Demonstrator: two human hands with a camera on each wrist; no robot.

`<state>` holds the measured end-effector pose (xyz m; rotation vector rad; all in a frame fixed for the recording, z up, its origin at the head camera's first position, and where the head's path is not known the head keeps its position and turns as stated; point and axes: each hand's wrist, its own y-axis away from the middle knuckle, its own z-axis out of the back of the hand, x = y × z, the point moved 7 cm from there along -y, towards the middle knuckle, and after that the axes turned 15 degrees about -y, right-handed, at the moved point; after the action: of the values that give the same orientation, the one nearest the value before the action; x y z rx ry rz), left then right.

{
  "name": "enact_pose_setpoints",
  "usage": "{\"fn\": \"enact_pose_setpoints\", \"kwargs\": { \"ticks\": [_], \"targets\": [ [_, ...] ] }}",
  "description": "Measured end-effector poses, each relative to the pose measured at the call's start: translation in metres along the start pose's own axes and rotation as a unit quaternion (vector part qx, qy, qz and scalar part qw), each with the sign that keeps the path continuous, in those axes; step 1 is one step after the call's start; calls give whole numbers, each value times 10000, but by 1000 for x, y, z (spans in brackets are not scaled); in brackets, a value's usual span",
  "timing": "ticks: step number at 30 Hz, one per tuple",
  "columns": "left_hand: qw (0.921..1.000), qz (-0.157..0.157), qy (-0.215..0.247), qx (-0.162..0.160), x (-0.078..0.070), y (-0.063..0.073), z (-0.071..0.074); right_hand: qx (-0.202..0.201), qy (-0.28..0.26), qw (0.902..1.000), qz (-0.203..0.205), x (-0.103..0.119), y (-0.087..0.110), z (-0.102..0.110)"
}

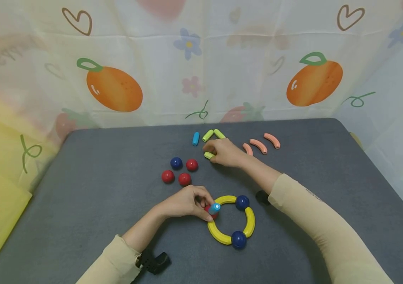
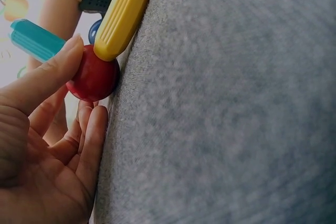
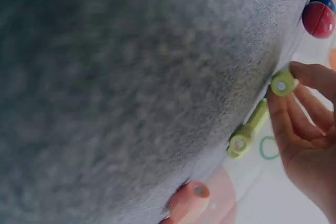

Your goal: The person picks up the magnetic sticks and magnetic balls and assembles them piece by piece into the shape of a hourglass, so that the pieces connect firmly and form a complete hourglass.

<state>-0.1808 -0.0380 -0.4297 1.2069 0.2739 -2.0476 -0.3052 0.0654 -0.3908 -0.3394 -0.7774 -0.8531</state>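
Note:
My left hand (image 1: 187, 202) holds a red ball (image 2: 94, 80) between thumb and fingers. A light blue rod (image 1: 215, 208) stands up from that ball, and the thumb lies along the rod's base. The ball is part of a ring on the table, joined to curved yellow rods (image 1: 219, 233) with two dark blue balls (image 1: 238, 240) between them. Farther back, my right hand (image 1: 227, 153) pinches a short lime green rod (image 3: 283, 83) between thumb and fingertips, close over the table. Its round end, with a pale metal dot, shows in the right wrist view.
Two more green rods (image 1: 207, 135) and a blue rod (image 1: 195, 139) lie at the back. Several curved pink rods (image 1: 258, 146) lie right of the right hand. Three loose red balls (image 1: 184, 179) and a dark blue one (image 1: 176, 163) sit beyond the left hand on the grey table (image 1: 116, 177).

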Motion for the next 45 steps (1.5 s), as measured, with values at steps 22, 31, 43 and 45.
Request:
{"fn": "enact_pose_setpoints", "kwargs": {
  "ticks": [22, 31, 43, 45],
  "targets": [
    [9993, -108, -328, -136, -5, -1, 0, 257, -2099, 9774, 17, 2, 66, 30],
    [9992, -33, -375, -112, -3, -1, 0, 973, -2735, 9568, -139, -3, 94, 22],
    [9996, -32, -282, -81, -3, -1, 0, 1848, -3230, 9282, 20, 3, 115, 0],
    [9996, -26, -258, -80, -3, -1, 0, 1982, -3296, 9231, 60, 4, 116, -3]
  ]
}}
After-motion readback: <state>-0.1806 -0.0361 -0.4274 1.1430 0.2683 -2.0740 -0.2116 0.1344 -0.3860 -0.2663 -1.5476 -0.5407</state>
